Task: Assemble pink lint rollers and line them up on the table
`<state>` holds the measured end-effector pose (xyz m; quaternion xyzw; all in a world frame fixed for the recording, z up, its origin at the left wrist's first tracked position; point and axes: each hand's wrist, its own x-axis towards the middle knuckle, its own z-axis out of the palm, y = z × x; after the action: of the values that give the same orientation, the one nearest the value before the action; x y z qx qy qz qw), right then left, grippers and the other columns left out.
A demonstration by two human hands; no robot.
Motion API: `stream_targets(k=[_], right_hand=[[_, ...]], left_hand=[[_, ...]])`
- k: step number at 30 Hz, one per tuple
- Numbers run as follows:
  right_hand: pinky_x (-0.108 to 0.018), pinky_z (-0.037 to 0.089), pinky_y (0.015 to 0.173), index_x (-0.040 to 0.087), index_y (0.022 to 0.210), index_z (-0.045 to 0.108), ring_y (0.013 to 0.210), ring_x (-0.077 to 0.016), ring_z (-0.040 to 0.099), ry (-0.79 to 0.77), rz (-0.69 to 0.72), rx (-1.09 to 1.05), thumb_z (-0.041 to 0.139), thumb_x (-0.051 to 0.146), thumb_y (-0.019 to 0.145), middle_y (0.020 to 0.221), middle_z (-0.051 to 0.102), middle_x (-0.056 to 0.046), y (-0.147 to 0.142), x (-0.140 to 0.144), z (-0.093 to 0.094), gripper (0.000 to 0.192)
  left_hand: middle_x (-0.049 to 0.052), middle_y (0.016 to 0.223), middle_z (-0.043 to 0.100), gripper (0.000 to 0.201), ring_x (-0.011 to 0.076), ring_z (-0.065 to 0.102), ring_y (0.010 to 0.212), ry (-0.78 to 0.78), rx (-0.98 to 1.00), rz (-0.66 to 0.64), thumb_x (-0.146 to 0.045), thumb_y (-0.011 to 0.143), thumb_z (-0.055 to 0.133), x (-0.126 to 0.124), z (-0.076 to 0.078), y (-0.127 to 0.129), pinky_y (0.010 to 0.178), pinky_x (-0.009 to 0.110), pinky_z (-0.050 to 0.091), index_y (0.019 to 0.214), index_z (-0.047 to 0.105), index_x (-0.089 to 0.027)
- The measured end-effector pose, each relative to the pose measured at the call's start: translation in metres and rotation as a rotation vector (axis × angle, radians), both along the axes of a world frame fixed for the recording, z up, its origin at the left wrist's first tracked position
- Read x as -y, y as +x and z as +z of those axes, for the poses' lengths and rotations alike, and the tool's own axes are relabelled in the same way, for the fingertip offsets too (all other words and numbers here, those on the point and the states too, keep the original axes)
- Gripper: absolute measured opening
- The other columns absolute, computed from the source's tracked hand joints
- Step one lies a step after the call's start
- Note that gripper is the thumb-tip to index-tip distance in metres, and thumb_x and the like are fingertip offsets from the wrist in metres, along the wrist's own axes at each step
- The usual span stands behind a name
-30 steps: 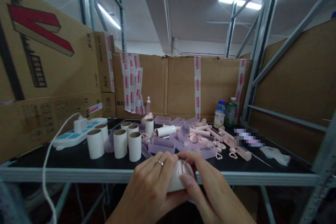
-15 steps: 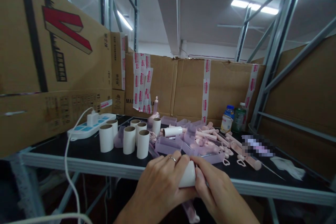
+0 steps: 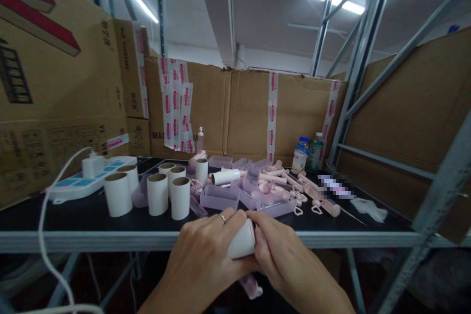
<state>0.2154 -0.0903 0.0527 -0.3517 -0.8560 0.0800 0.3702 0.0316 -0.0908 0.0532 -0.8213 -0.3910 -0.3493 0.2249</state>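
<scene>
A white cardboard tube (image 3: 242, 241) is held between both hands in front of the shelf edge. My left hand (image 3: 209, 250), with a ring on one finger, wraps around its left side. My right hand (image 3: 283, 255) closes over its right end, and what its fingertips press on there is hidden. Below the hands a translucent purple-pink piece (image 3: 250, 285) with a pale tip sticks out; I cannot tell which hand holds it. Nearest to the hands on the black shelf top (image 3: 143, 221) are purple plastic trays (image 3: 220, 199) and a pile of pink plastic parts (image 3: 274, 189).
Several white tubes (image 3: 158, 196) stand upright at left, beside a power strip (image 3: 73, 184) with a plugged-in white cable (image 3: 42, 235). One tube (image 3: 228, 175) lies on the pile. Two bottles (image 3: 300, 157) stand back right, near crumpled white plastic (image 3: 370, 209). Cardboard walls (image 3: 246, 113) enclose the shelf.
The view has shifted, so the shelf and its objects appear further left. Both hands keep hold of the white tube, with little change in their grip.
</scene>
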Motion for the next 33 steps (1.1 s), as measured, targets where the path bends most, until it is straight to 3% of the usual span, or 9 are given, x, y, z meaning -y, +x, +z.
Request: stream_targets(k=[5,10,14,21,28,33], right_hand=[[-0.041,0.057,0.085,0.018,0.116,0.059,0.101,-0.0276,0.074,-0.075,0.017,-0.005,0.03,0.022,0.105,0.109,0.075,-0.012,0.001,0.0,0.001,0.031],[-0.037,0.053,0.085,0.021,0.12,0.058,0.101,-0.0247,0.072,-0.116,0.045,-0.052,0.03,0.026,0.109,0.109,0.074,-0.009,0.005,-0.003,0.001,0.03],[-0.037,0.051,0.087,0.022,0.122,0.058,0.102,-0.0243,0.071,-0.139,0.056,-0.067,0.029,0.028,0.11,0.113,0.074,-0.008,0.007,-0.002,0.002,0.032],[-0.044,0.053,0.095,0.019,0.125,0.058,0.11,-0.0295,0.071,-0.186,0.04,-0.004,0.033,0.028,0.108,0.117,0.073,-0.011,0.01,0.0,0.007,0.032],[-0.04,0.05,0.092,0.019,0.116,0.059,0.108,-0.0286,0.069,-0.193,0.037,0.001,0.033,0.026,0.108,0.116,0.072,-0.012,0.008,0.001,0.007,0.029],[-0.034,0.046,0.091,0.02,0.119,0.059,0.105,-0.0224,0.066,-0.193,0.09,-0.102,0.033,0.029,0.112,0.113,0.07,-0.007,0.007,-0.002,0.008,0.028]], left_hand=[[-0.004,0.083,0.073,0.039,0.0247,0.075,0.067,-0.138,0.043,-0.015,-0.037,0.076,0.088,0.002,0.005,-0.002,0.052,0.032,0.043,0.098,0.057,-0.026],[-0.002,0.097,0.076,0.029,0.0254,0.077,0.085,-0.338,0.111,-0.054,-0.033,0.088,0.077,0.007,0.006,-0.004,0.065,0.034,0.051,0.108,0.057,-0.027],[-0.001,0.099,0.076,0.022,0.0276,0.076,0.088,-0.339,0.093,-0.044,-0.026,0.091,0.067,0.013,0.006,-0.003,0.069,0.037,0.05,0.111,0.057,-0.027],[0.001,0.095,0.076,0.023,0.0297,0.076,0.086,-0.443,0.054,0.024,-0.034,0.089,0.072,0.008,0.008,0.001,0.068,0.038,0.049,0.105,0.058,-0.025],[0.001,0.091,0.077,0.023,0.0301,0.077,0.083,-0.345,0.011,0.057,-0.036,0.087,0.073,-0.003,0.001,-0.002,0.066,0.037,0.048,0.102,0.059,-0.025],[-0.003,0.082,0.075,0.023,0.0252,0.076,0.071,-0.206,0.068,-0.01,-0.034,0.084,0.077,-0.006,0.0,-0.003,0.059,0.033,0.047,0.094,0.058,-0.026]])
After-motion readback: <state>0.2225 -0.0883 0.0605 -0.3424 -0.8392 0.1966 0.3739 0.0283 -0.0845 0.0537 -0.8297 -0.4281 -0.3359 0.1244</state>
